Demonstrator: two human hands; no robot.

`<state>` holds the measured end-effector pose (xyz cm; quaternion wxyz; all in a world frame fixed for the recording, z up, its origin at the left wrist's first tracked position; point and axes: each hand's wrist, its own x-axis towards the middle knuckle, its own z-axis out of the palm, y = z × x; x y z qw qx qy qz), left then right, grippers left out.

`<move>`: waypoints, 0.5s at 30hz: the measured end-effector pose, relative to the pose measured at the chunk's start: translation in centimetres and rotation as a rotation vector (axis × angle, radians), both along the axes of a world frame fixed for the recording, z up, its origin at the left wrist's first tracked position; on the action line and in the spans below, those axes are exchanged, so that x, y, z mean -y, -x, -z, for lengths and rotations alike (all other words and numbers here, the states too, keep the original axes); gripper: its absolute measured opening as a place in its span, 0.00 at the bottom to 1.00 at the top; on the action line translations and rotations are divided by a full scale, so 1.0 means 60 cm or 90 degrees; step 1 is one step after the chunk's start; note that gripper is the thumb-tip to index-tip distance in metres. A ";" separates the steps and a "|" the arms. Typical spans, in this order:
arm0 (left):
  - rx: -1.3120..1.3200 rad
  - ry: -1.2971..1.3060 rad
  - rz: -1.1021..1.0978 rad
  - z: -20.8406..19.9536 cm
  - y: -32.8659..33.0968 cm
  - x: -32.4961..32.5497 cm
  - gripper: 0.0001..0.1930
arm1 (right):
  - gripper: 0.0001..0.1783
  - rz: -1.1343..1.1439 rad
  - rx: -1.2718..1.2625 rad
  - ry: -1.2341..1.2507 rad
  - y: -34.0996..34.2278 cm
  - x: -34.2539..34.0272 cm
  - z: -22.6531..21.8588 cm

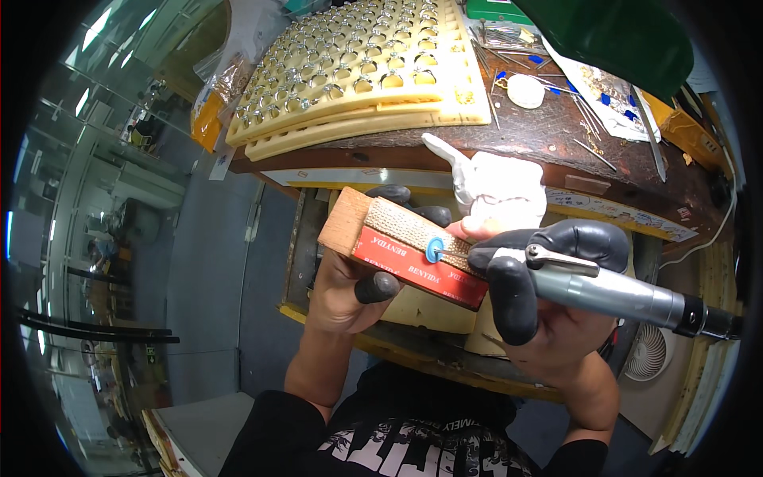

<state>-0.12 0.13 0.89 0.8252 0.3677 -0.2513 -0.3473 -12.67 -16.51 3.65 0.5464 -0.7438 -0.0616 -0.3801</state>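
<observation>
Left hand [342, 290] grips the block [405, 242] just below the desk [548, 135] edge; right hand [548, 306] clasps the rotary tool [616, 294], its blue wheel [434, 250] touching the block's side. Best kept light and steady.

Block [397, 238] left of handpiece [612, 290], trays [358, 71] behind

Tight at the bench edge, open to your left.

Ahead, the stacked cream trays [358, 87] of rings fill the bench top [548, 135], with loose tools [588, 119] and a white disc [525, 91] blocking the right. A white clay-like lump [497, 191] stands just behind the wooden block [397, 238]. Your left side drops to bare grey floor [214, 262]; there you can pass.
</observation>
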 end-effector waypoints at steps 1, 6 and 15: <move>0.002 0.000 0.003 0.000 0.000 0.000 0.41 | 0.12 -0.003 -0.008 0.000 0.000 0.001 0.000; 0.008 0.004 0.001 0.000 -0.001 0.001 0.41 | 0.10 0.025 -0.002 0.028 -0.001 0.002 0.001; 0.004 0.017 0.010 -0.001 -0.001 0.002 0.40 | 0.07 0.065 0.005 0.030 0.000 0.001 -0.004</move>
